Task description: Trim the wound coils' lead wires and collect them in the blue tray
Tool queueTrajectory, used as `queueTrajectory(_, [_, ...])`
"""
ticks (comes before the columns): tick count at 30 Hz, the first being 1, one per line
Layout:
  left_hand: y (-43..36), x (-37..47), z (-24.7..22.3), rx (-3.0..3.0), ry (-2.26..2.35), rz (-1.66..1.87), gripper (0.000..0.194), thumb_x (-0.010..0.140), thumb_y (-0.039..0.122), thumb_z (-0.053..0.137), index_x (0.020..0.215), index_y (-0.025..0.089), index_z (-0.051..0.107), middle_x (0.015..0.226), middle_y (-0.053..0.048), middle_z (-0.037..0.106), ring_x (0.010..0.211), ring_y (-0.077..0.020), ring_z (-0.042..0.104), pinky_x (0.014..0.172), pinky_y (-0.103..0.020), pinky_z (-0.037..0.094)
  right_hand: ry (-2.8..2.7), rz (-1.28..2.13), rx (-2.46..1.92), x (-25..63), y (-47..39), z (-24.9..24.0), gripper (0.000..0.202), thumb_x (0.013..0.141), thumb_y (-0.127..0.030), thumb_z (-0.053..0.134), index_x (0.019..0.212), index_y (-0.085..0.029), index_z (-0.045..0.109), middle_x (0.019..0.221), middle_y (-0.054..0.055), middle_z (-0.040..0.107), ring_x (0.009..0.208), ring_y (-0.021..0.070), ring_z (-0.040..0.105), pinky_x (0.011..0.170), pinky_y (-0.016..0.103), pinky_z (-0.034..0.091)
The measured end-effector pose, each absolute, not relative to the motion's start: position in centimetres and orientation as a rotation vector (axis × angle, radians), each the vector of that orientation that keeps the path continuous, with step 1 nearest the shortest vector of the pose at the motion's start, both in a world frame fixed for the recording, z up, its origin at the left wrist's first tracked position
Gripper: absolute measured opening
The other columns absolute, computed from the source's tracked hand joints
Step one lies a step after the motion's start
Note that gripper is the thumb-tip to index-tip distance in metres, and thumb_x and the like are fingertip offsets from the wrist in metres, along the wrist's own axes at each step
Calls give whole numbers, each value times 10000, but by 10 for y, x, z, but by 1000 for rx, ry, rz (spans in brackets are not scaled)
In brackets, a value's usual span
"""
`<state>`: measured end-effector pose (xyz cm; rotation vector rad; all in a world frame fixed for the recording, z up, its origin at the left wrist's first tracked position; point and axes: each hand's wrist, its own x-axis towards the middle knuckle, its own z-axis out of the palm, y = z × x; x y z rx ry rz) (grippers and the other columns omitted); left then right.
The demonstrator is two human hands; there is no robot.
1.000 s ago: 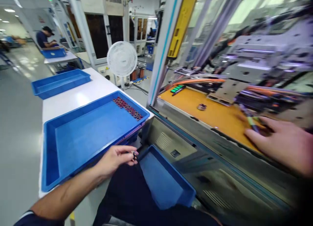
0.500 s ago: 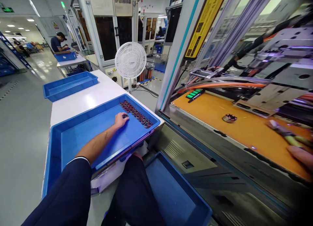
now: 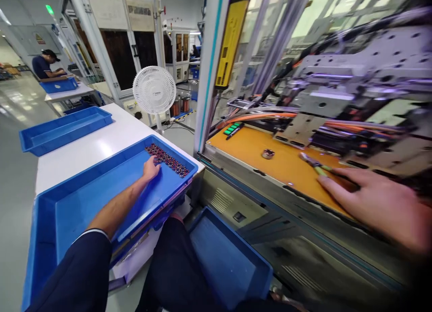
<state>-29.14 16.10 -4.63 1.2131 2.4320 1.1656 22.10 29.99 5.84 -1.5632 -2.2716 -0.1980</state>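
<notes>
My left hand (image 3: 150,169) reaches into a large blue tray (image 3: 97,204), its fingers bent at the edge of a block of small wound motor stators (image 3: 170,162). A dark stator seems to sit between its thumb and forefinger, partly hidden. On the right, my right hand (image 3: 381,204) is closed round the handles of a pair of pliers (image 3: 315,165) with greenish grips. The pliers lie low over the orange machine surface (image 3: 249,145), jaws pointing left. A single larger ring-shaped stator (image 3: 268,153) stands on that surface, left of the jaws and apart from them.
A second blue tray (image 3: 67,127) lies farther along the white table (image 3: 118,123). A white fan (image 3: 154,91) stands behind it. Another blue tray (image 3: 226,258) is below, beside my leg. Machine plates and cables (image 3: 324,87) overhang the orange surface. A co-worker (image 3: 47,64) sits far left.
My view has swung right. My left hand has come up against the stator block with its small stator. My right hand and the pliers have come further into view.
</notes>
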Motion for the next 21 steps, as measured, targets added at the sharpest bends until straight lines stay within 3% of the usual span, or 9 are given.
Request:
queueTrajectory(5, [198,-189,24,1628,2090,1350,474,817,273,697,1262,195,555,1096,-77,681,1052,-213,617,1005,-398,449,-2269,-222,-1603,201,272,79,353,891,-377,578,1093,-109,686,1167,165,675,1049,241,618,883,338,456])
queueTrajectory(8, [228,-107,55,1790,1832,1359,565,711,260,786,1236,204,584,1045,-64,707,997,-207,638,968,-352,459,-2266,-213,-1614,203,271,78,316,922,-391,581,1100,-138,646,1164,106,658,1045,204,617,935,381,477])
queueTrajectory(12, [261,-35,74,1733,1742,1362,713,589,195,850,1243,160,568,973,-80,708,993,-251,633,970,-406,438,-2252,-210,-1601,205,269,76,290,930,-387,596,1089,-146,628,1128,77,644,1029,199,619,925,421,507])
queueTrajectory(17, [249,-14,86,1575,1564,1416,649,638,47,762,1236,176,546,958,-49,703,916,-193,649,951,-378,458,-2226,-209,-1521,207,269,74,268,940,-377,586,1061,-143,631,1086,70,649,974,183,632,880,400,532])
queueTrajectory(21, [177,-20,81,1463,1297,1423,689,728,48,681,1346,154,397,1081,-101,695,836,-132,679,834,-299,526,-2149,-211,-1364,206,267,79,268,912,-351,624,1056,-126,642,1105,97,662,1036,217,633,933,445,517])
